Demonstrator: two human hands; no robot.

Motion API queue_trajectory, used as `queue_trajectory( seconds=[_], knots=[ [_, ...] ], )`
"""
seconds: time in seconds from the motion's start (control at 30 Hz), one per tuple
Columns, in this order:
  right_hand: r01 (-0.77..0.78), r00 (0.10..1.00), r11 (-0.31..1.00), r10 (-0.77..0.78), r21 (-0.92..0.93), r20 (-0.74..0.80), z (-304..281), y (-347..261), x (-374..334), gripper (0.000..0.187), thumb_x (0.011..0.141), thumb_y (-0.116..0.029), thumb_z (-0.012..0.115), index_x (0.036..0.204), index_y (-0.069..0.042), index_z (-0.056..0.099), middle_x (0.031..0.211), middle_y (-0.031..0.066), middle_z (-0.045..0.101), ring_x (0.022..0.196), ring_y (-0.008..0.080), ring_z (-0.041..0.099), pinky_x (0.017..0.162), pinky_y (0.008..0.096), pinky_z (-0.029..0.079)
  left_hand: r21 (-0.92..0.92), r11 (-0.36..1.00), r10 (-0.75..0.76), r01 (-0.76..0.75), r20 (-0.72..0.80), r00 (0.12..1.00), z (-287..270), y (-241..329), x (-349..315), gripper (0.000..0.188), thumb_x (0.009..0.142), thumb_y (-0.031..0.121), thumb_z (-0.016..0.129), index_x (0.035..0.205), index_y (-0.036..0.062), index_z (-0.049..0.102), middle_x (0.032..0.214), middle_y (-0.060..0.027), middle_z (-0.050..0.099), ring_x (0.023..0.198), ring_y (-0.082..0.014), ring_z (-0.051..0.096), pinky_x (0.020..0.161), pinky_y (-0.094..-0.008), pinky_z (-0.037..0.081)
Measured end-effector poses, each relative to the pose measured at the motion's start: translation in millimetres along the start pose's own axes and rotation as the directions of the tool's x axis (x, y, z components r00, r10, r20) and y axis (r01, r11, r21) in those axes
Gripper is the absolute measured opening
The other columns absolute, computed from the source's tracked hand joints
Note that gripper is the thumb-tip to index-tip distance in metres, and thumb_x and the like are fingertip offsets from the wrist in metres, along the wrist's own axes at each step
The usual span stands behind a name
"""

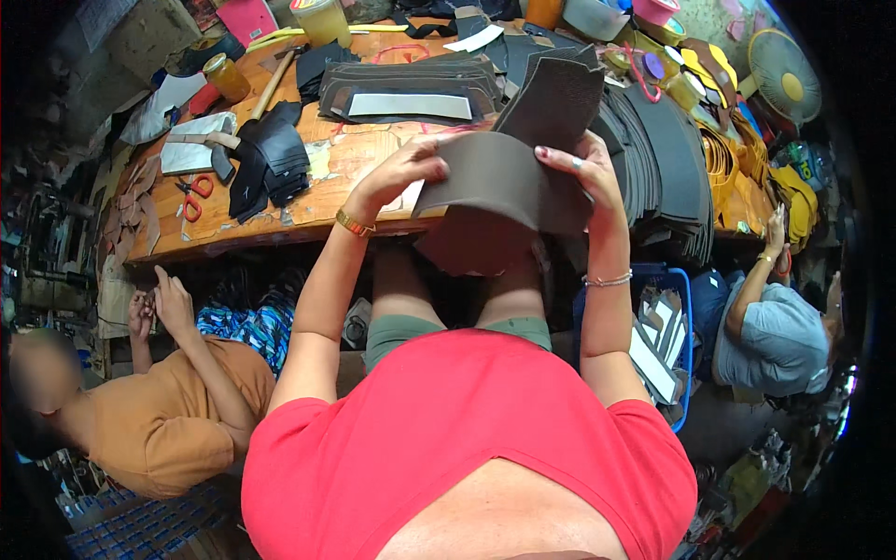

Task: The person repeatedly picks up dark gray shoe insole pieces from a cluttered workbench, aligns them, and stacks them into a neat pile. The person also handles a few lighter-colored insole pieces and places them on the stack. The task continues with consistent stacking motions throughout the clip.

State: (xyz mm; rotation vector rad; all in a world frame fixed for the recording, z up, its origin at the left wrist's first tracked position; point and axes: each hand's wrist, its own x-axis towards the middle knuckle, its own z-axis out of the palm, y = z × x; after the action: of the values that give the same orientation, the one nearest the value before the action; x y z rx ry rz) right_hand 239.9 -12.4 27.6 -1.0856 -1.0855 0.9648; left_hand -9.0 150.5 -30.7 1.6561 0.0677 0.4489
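Between my two hands, over the table's near edge, is a dark brown leather piece (490, 173), bent in a curve. My left hand (408, 175) pinches its left end. At the right end, my right hand (586, 173) grips it with the thumb on top. Another dark textured leather piece (553, 98) stands up behind my right hand, and a further dark piece (471, 245) hangs below; whether these are joined to the curved one I cannot tell. Just beyond lies a stack of dark leather strips (411, 79) with a white strip (409, 105) on it.
A large pile of dark leather pieces (663, 168) stands at the right. To the left lie red-handled scissors (195, 198), a hammer (201, 140) and black pieces (273, 161). A blue basket of offcuts (689, 350) is by my right arm. People sit at both sides.
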Motion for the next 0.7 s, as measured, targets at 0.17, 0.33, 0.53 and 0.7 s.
queue_trajectory(
  seconds=[0.17, 0.33, 0.53, 0.7],
  knots=[
    [0.089, 0.958, 0.994, -0.101, -0.056, -0.270, -20, 77, 25, 0.034, 0.082, 0.005, 0.071, 0.115, 0.004, 0.064, 0.110, 0.0087, 0.071, 0.098, 0.0154, 0.065, 0.090, 0.0279, 0.049, 0.092, 0.979, -0.173, 0.185, -0.122, 0.977, 7, 7, 15, 0.048, 0.081, 0.014, 0.080, 0.124, 0.0003, 0.062, 0.109, -0.0058, 0.068, 0.099, -0.0101, 0.061, 0.086, -0.0247, 0.048],
    [0.054, 0.901, 0.886, -0.242, -0.461, -0.360, -40, 122, 22, 0.034, 0.084, 0.003, 0.072, 0.115, 0.007, 0.060, 0.112, 0.0137, 0.069, 0.101, 0.0173, 0.065, 0.093, 0.0300, 0.048, 0.435, 0.886, -0.096, 0.160, -0.166, 0.981, -9, -46, 37, 0.039, 0.081, 0.014, 0.080, 0.117, 0.0049, 0.067, 0.086, -0.0019, 0.066, 0.079, -0.0082, 0.059, 0.072, -0.0259, 0.048],
    [0.147, 0.791, 0.881, -0.378, -0.450, -0.482, -77, 138, 29, 0.032, 0.079, 0.000, 0.074, 0.109, 0.006, 0.062, 0.103, 0.0177, 0.072, 0.093, 0.0234, 0.069, 0.085, 0.0332, 0.051, 0.522, 0.832, -0.104, 0.190, -0.189, 0.976, 4, -45, 68, 0.038, 0.080, 0.015, 0.078, 0.116, 0.0056, 0.068, 0.087, -0.0060, 0.068, 0.083, -0.0118, 0.061, 0.076, -0.0283, 0.049],
    [0.126, 0.743, 0.860, -0.412, -0.494, -0.527, -84, 129, 29, 0.033, 0.081, 0.000, 0.072, 0.111, 0.007, 0.059, 0.102, 0.0183, 0.071, 0.094, 0.0248, 0.069, 0.084, 0.0337, 0.051, 0.597, 0.798, 0.116, 0.085, -0.291, 0.950, 15, -55, 78, 0.036, 0.081, 0.015, 0.077, 0.114, 0.0052, 0.069, 0.097, -0.0077, 0.071, 0.087, -0.0148, 0.064, 0.080, -0.0289, 0.049]
  ],
)
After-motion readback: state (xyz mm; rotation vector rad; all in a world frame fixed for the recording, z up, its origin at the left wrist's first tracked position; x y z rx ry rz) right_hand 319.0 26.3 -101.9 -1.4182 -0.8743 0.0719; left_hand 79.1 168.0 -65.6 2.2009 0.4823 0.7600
